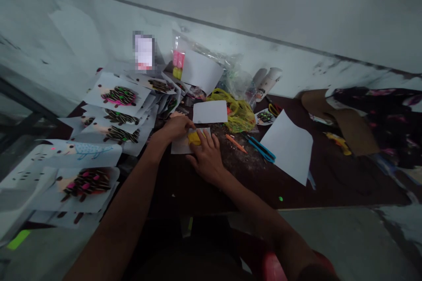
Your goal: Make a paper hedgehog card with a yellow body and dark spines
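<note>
A small white card [180, 147] lies on the dark table with a yellow piece [195, 138] on it, perhaps clay or paper. My right hand [208, 158] rests flat over the card's right part, fingers spread and touching the yellow piece. At the card's upper left edge is my left hand [178, 127], its fingers bent and close together; what they pinch, if anything, is hidden. Just beyond the hands sits a blank white card [210, 111]. An orange pencil-like stick [236, 144] and a blue cutter knife [261, 148] lie right of my right hand.
Stacks of hedgehog pictures [118, 96] cover the left side. A yellow net bag [242, 116] and clear plastic bags [235, 79] stand at the back by the wall. White paper [286, 147], brown cardboard [354, 129] and dark patterned cloth [379, 114] are to the right.
</note>
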A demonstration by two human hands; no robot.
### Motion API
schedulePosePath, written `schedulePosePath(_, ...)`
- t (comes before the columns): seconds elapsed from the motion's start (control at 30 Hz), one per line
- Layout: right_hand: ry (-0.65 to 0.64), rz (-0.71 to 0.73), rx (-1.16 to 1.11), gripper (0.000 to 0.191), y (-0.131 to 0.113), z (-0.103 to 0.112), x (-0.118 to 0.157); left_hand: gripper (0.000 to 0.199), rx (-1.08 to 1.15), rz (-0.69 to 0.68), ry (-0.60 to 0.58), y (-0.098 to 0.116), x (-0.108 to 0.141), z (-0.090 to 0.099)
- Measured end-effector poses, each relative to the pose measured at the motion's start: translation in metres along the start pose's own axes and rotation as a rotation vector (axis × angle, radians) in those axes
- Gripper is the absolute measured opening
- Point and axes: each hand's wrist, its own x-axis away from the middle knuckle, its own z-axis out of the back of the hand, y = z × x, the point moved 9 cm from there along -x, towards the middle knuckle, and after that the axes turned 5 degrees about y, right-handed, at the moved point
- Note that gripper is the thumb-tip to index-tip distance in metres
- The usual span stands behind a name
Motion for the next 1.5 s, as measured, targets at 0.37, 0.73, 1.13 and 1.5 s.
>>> schedulePosePath(0.37,-0.025,-0.009,-0.044,0.034,0.000,0.001,-0.002,0.042,-0.013,-0.011,0.008,0.003,0.001,0.001)
schedulePosePath(0.73,-0.013,-0.020,0.014,0.036,0.010,0.002,-0.008,0.037,0.026,-0.004,0.033,0.001,0.001,0.001)
schedulePosePath(1.13,0.051,-0.051,0.008,0.030,0.023,0.005,-0.010,0.040,-0.010,-0.036,0.033,-0.001,-0.002,-0.001)
schedulePosePath(1.5,-0.002,-0.026,-0.001,0.032,0.017,0.000,-0.016,0.042,0.020,-0.002,0.018,-0.002,0.000,-0.002)
